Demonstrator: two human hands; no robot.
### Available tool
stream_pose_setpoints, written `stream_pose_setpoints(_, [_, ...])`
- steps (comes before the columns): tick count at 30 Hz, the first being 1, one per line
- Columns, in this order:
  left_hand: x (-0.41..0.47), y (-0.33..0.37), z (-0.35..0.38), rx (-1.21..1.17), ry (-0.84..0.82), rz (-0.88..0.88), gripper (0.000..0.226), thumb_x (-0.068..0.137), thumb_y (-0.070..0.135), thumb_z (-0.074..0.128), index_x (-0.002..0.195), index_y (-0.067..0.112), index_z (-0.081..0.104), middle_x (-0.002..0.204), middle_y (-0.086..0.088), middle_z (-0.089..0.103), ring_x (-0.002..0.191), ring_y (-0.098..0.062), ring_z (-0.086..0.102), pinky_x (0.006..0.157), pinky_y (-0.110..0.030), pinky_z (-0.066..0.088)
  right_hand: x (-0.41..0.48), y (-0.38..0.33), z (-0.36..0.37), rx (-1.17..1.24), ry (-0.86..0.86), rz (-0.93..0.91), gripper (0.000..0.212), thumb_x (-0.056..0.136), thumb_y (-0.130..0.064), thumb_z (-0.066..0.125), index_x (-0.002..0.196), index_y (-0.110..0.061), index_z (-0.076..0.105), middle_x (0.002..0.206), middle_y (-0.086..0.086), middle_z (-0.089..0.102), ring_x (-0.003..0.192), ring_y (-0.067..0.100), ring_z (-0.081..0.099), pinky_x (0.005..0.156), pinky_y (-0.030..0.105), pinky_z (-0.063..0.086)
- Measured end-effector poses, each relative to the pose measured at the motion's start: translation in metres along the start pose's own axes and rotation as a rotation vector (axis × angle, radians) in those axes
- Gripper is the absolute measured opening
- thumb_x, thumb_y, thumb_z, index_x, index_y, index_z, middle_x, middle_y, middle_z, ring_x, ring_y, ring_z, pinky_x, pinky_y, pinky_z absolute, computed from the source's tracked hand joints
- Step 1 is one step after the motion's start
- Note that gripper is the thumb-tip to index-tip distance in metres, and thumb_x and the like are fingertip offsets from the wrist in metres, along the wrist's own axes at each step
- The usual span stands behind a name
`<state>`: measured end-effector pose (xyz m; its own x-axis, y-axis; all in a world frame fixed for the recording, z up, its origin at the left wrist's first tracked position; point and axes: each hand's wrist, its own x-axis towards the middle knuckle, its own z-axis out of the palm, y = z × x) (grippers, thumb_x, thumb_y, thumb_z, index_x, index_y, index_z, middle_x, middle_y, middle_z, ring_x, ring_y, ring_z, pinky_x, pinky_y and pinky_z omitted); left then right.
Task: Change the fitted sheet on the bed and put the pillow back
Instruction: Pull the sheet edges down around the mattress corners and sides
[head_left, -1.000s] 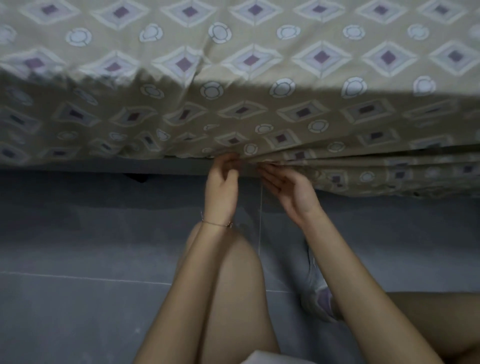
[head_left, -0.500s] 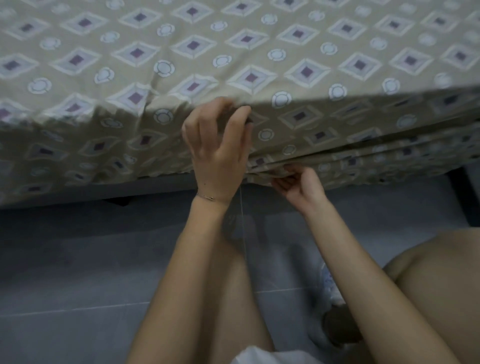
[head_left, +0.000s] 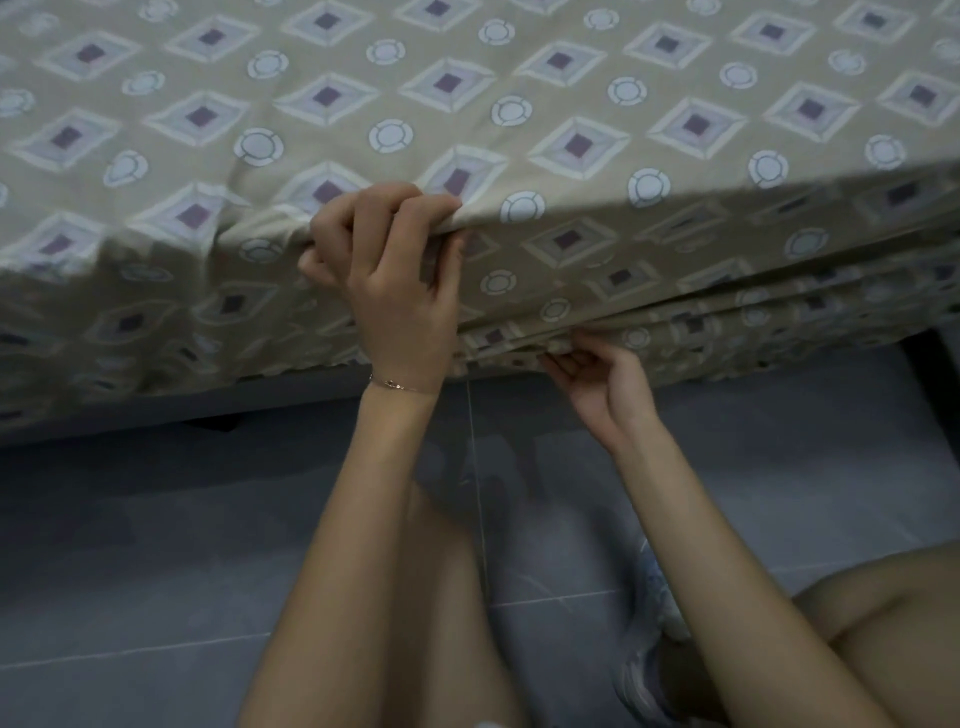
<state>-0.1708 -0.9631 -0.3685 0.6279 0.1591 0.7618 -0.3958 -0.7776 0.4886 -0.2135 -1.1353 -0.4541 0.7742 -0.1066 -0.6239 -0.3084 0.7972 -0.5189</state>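
Left hand (head_left: 395, 291): fingers curled over the top edge of the bed's near side, gripping a fold of sheet (head_left: 519, 104). Thin bracelet (head_left: 395, 384) at the wrist.

Right hand (head_left: 597, 374): lower and to the right, palm up, fingers curled in on the bunched hem at the bottom of the near side. Pinching cloth, by the look of it; fingertips partly lost among the folds.

Sheet: beige, printed with diamonds and circles. Spread over the bed top, hanging down the near side. Fairly smooth to the right of the hands, puckered to the left. Hem stacked in loose layers low on the right.

Pillow: not in view.

Below: dark strip of bed base (head_left: 208, 410), grey tiled floor (head_left: 156, 545), bare legs, one shoe (head_left: 644, 623) near right.

Likely step: tucking the hem under the near edge.

Risks, as judged:
- Hem springing back out, if pushed in shallow or let go too soon.
- Puckers on the left trapped in place, if tucked before smoothing.
- Far side dragged loose by a hard pull at the top edge; far side unseen.
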Motion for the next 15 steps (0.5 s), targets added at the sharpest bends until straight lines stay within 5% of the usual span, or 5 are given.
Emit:
stream_pose_setpoints(5, [-0.001, 0.001, 0.002, 0.012, 0.019, -0.008, 0.006, 0.083, 0.018, 0.072, 0.088, 0.020, 0.071, 0.096, 0.005, 0.062, 0.105, -0.016, 0.043, 0.084, -0.040, 0.029, -0.007, -0.002, 0.002, -0.028, -0.036, 0.052, 0.018, 0.088, 0.001, 0.051, 0.098, -0.008, 0.063, 0.096, 0.010, 0.066, 0.096, 0.023, 0.062, 0.108, 0.039, 0.042])
stream_pose_setpoints(11, [-0.008, -0.003, 0.012, 0.252, 0.081, 0.196, 0.022, 0.087, 0.043, 0.071, 0.094, 0.022, 0.074, 0.097, 0.001, 0.064, 0.105, -0.020, 0.047, 0.099, -0.054, 0.029, -0.004, 0.003, -0.010, 0.123, -0.189, 0.085, 0.043, 0.044, -0.006, 0.087, 0.085, -0.005, 0.073, 0.094, 0.014, 0.069, 0.097, 0.028, 0.066, 0.106, 0.043, 0.043])
stream_pose_setpoints(15, [-0.002, 0.014, 0.028, 0.109, 0.019, 0.271, 0.026, 0.087, 0.048, 0.068, 0.094, 0.023, 0.065, 0.099, 0.004, 0.053, 0.097, -0.021, 0.047, 0.088, -0.048, 0.040, -0.003, 0.003, -0.012, 0.092, -0.143, 0.052, 0.026, 0.067, -0.002, 0.062, 0.094, -0.004, 0.064, 0.090, 0.013, 0.068, 0.096, 0.028, 0.064, 0.111, 0.047, 0.037])
